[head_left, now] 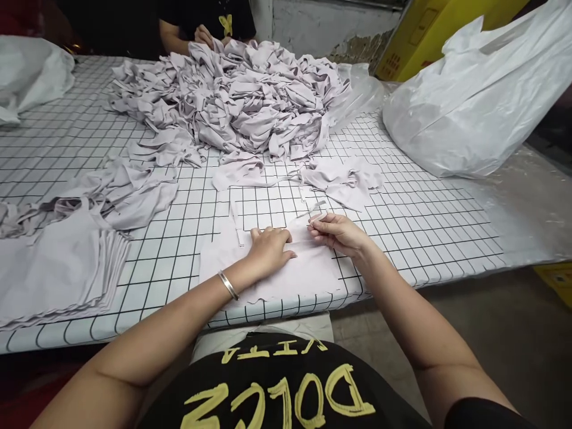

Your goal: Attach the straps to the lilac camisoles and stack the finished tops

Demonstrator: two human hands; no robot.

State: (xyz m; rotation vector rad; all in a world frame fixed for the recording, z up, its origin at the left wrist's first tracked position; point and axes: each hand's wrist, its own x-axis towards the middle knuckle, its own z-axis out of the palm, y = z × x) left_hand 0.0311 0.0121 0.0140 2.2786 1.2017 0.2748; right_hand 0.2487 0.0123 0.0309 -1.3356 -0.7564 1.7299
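A pale lilac camisole (295,271) with thin straps lies spread at the table's near edge. My left hand (269,250) rests on its upper middle, palm down, the thumb apart from the bent fingers. At the top right of the garment, my right hand (335,233) pinches a strap (318,219) between thumb and fingers. The other strap (235,220) lies loose on the cloth, left of my left hand. Part of the camisole's neckline is hidden by my left hand.
A large heap of lilac garments (250,101) covers the far middle of the grid-patterned table (424,202). Folded camisoles lie in a stack (58,268) at left. A white plastic bag (469,113) stands at right. Across the table is a person's hand (204,36) by the heap.
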